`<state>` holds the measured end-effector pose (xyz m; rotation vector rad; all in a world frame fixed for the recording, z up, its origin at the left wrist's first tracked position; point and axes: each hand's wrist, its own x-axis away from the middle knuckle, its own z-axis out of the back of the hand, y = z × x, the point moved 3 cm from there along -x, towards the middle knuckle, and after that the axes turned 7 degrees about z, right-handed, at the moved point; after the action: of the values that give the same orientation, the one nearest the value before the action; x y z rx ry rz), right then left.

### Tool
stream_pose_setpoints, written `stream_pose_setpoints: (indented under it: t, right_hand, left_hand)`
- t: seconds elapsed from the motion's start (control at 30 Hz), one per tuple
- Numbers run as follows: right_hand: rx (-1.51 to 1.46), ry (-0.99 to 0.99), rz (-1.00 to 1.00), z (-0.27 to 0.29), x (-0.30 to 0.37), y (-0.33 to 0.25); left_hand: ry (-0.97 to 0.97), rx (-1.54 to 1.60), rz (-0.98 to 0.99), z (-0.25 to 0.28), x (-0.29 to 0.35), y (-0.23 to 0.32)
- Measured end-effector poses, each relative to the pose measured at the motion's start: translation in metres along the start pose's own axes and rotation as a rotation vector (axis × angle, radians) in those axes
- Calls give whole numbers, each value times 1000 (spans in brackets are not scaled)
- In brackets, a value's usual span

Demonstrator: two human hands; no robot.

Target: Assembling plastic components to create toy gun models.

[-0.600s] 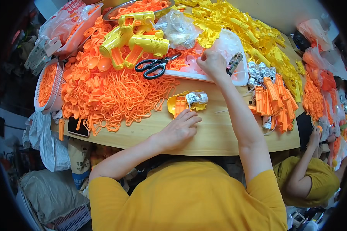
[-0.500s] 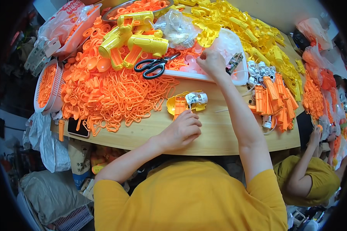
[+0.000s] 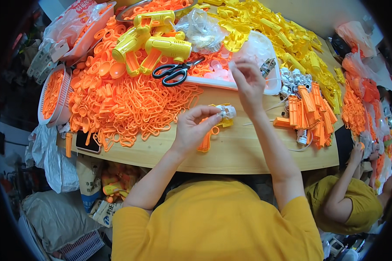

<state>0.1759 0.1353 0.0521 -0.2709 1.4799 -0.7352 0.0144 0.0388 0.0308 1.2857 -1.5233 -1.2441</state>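
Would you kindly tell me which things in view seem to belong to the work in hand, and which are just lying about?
Seemingly in the work:
white part, held by the left hand
yellow shell and orange piece near it
white tray, by the right hand

Seemingly just lying about:
scissors
phone
grey sack, lower left

Head cam, L one of 2 fisheyes, looks down & fwd from above wearer's yellow shirt (image 3: 217, 222), fairly close, w/ near edge of tabletop (image 3: 239, 152) bowing across below ctr
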Motion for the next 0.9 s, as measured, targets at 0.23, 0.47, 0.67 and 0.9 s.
stream_pose_setpoints:
  t: [0.23,0.47,0.67,0.9]
  right_hand:
    - [-876,169,-831,22,89,-30]
    - [-916,169,-905,27,109,-37]
    - [-888,158,-898,24,113,-43]
    - [-885,153,-916,22,117,-48]
  left_hand:
    - [67,60,57,-3,-10,-14]
    - [21,-70,45,-13,-11,-23]
    - [49,-137,87,-9,-10,-22]
    - [69,-218,115,-8,-9,-22]
